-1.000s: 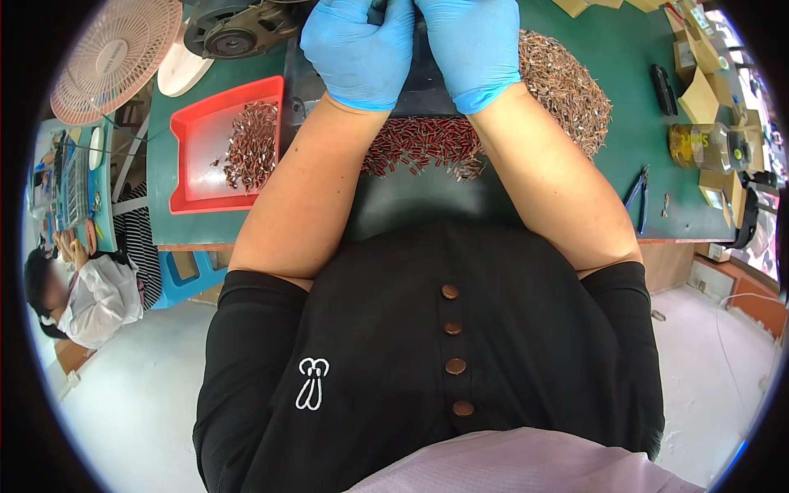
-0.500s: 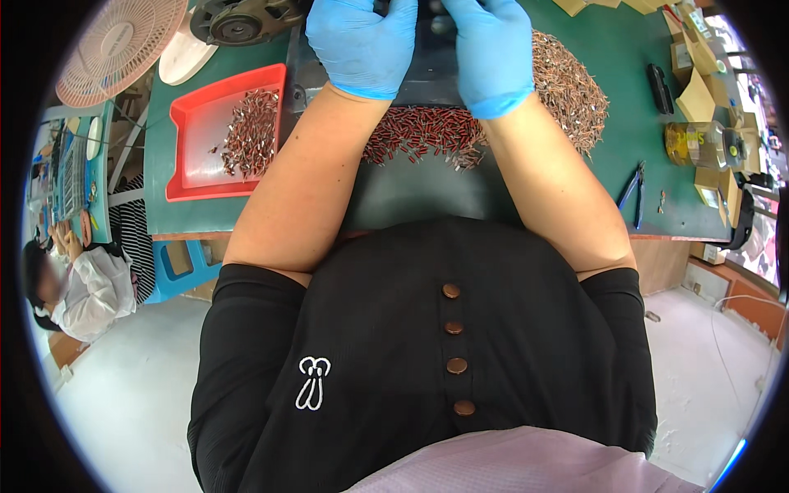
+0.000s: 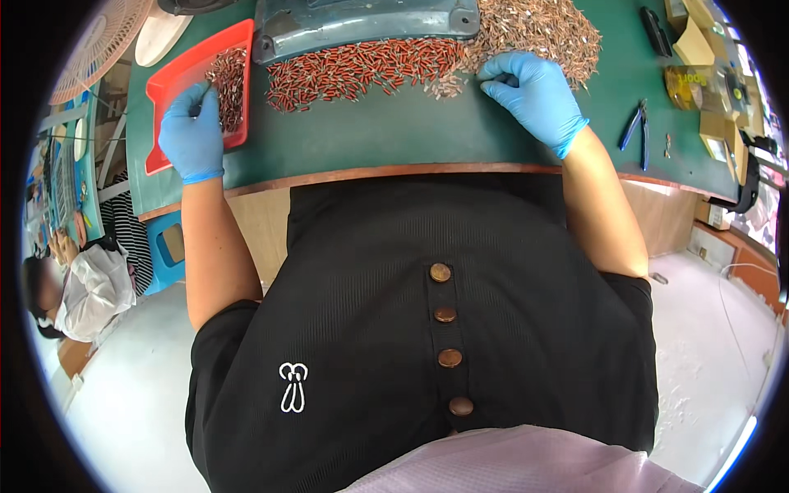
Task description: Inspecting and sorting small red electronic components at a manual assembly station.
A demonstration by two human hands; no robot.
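Left hand: your fingers curl over the red tray, pinching what looks like one small piece.
Right hand: loosely curled, fingertips in the parts heaped on the counter.
Handling: tiny, light, stiff, prone to rolling; pinch each mid-body.

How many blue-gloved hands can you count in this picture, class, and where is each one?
2. The left hand rests over the near edge of the red tray, by its small parts. The right hand touches the pile of small parts on the green table.
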